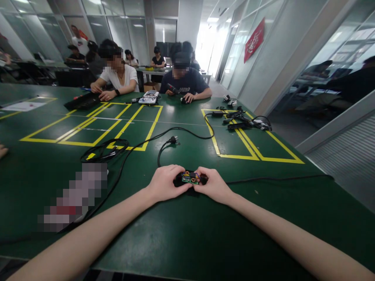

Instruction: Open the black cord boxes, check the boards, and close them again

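Between my two hands is a small green circuit board (190, 178) with coils and coloured wires, set in a black casing that my fingers largely cover. My left hand (166, 181) grips its left end, thumb along the near edge and fingers on the far side. The right end is pinched by my right hand (212, 184) in the same way. A black power plug (172, 139) on a short bent cord lies just beyond my left hand. Another black cable (281, 178) runs off to the right from near my right hand.
On the green table (152, 238), a coiled black cable (108, 150) and a blurred-out long object (77, 195) lie left. Adapters with cords (238, 119) sit at far right inside yellow tape. Two people work across the table, near a white power strip (149, 97).
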### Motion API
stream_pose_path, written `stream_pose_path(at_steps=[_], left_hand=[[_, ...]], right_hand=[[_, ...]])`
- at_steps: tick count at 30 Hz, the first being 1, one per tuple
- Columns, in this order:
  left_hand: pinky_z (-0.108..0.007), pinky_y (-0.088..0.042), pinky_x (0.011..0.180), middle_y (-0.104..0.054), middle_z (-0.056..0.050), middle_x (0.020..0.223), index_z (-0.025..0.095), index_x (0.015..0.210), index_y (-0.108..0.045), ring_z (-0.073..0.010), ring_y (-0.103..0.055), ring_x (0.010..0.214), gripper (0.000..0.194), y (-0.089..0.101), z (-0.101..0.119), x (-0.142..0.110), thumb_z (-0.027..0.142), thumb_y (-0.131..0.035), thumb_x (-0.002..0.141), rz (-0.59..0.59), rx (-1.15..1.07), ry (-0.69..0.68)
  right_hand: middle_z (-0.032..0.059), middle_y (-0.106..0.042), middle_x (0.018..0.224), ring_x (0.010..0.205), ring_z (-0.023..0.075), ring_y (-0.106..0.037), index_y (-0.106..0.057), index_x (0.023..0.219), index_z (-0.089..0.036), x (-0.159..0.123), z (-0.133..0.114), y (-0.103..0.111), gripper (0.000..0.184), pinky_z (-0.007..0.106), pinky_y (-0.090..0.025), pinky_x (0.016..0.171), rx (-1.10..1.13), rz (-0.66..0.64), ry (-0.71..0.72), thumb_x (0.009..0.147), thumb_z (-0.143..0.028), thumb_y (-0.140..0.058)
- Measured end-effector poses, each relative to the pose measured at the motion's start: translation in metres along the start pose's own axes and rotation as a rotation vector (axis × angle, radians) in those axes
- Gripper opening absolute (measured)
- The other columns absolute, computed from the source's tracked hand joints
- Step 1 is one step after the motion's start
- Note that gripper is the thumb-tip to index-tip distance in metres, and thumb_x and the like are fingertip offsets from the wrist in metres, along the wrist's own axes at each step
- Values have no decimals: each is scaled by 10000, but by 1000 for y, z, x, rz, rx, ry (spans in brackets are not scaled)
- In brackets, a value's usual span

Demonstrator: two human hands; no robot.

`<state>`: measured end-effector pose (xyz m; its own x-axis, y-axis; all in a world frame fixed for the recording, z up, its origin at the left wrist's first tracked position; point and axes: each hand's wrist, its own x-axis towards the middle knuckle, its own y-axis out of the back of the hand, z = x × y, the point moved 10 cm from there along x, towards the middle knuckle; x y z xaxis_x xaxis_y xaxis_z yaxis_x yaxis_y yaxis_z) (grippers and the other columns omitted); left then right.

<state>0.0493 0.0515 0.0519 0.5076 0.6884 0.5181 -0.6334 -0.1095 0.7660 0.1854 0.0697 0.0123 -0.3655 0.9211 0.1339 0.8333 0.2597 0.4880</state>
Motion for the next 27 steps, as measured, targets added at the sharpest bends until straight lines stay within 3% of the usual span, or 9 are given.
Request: stream_pose_path(at_steps=[4, 8, 12, 15, 17, 19, 21, 24, 27], left_hand=[[-342, -583, 772, -766, -40, 949, 214, 1038, -672, -226, -687, 881, 214, -4, -8, 2, 357, -717, 885, -32, 36, 34], [-462, -579, 961, -742, -94, 1240, 215, 1185, -666, -291, -641, 1119, 395, -11, -12, 1, 359, -782, 836, -64, 46, 53], [-554, -543, 1035, -627, -170, 1446, 170, 1293, -634, -346, -601, 1240, 535, -15, -16, 0, 408, -783, 837, -96, 49, 72], [-512, -528, 1077, -602, -156, 1470, 190, 1319, -618, -312, -599, 1281, 452, -10, -15, 1, 379, -698, 916, -52, 15, 78], [-474, -532, 1073, -643, -132, 1407, 204, 1277, -641, -281, -620, 1262, 332, -7, -18, 1, 334, -620, 972, -28, 6, 100], [-455, -545, 1040, -682, -109, 1342, 212, 1202, -675, -267, -643, 1226, 241, -10, -21, 1, 294, -570, 1002, -51, 19, 117], [-449, -552, 1014, -693, -94, 1332, 217, 1137, -700, -262, -659, 1203, 200, -15, -24, 0, 268, -551, 1013, -87, 36, 119], [-440, -545, 1024, -678, -85, 1379, 219, 1080, -720, -250, -664, 1213, 201, -19, -29, 0, 231, -527, 1025, -95, 31, 128], [-433, -541, 1037, -674, -80, 1391, 219, 1050, -722, -243, -655, 1248, 208, -22, -34, 1, 200, -516, 1027, -109, -26, 147]], right_hand=[[2, -668, 799, 689, 167, -591, -601, 817, -219, 6, -2, 5, 147, 294, -475, 655, -33, 5, 78, 802, -310, -715], [80, -724, 1071, 979, 248, -670, -592, 861, -231, 6, -14, 21, 191, 383, -521, 856, -100, 73, 259, 819, -321, -756], [68, -698, 991, 890, 230, -662, -603, 886, -231, 6, -10, 28, 193, 353, -532, 768, -170, 134, 264, 842, -330, -762], [45, -682, 928, 757, 197, -625, -638, 931, -226, 7, -2, 30, 234, 330, -532, 683, -238, 161, 208, 821, -358, -797], [82, -694, 1124, 752, 182, -633, -674, 1072, -224, 8, 0, 31, 344, 335, -558, 685, -249, 164, 205, 803, -384, -817], [114, -621, 1388, 886, 207, -684, -645, 1282, -246, 8, -2, 27, 515, 358, -595, 747, -256, 135, 233, 815, -395, -803], [103, -568, 1497, 1131, 261, -683, -579, 1419, -277, 7, -4, 20, 611, 404, -605, 886, -282, 81, 272, 846, -386, -763], [86, -601, 1471, 1336, 285, -599, -595, 1406, -277, 5, -8, 11, 546, 459, -533, 1081, -346, 39, 305, 877, -353, -710], [94, -642, 1381, 1257, 273, -649, -615, 1359, -254, 4, -9, 9, 476, 438, -557, 1041, -390, 52, 284, 894, -335, -672]])
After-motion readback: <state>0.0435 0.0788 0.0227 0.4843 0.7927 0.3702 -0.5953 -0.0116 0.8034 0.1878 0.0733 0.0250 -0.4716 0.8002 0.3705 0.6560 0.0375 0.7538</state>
